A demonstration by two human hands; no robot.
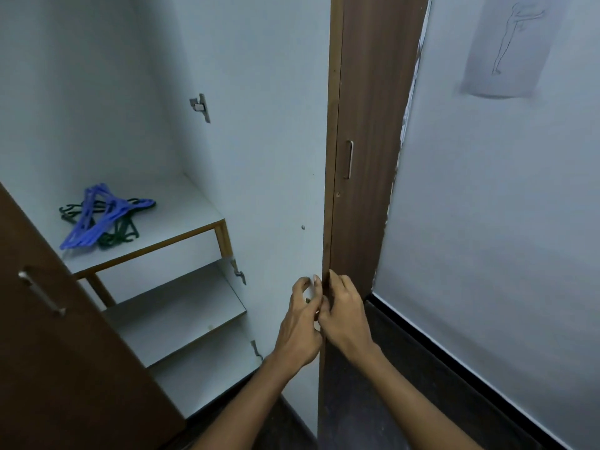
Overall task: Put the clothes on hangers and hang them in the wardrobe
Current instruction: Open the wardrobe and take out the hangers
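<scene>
On the wardrobe shelf [181, 219] far left I see the blue and green hangers [104, 216], well apart from my hands. My left hand [300, 323] and right hand [344, 311] both curl round the open door's edge [326, 248].

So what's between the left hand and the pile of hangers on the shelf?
Head view: between the left hand and the hangers lie only bare shelf, the shelf's wooden edge and the door's white inner face.

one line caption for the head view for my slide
Both hands, left hand and right hand, grip the wardrobe door edge; hangers lie on a shelf.
</scene>
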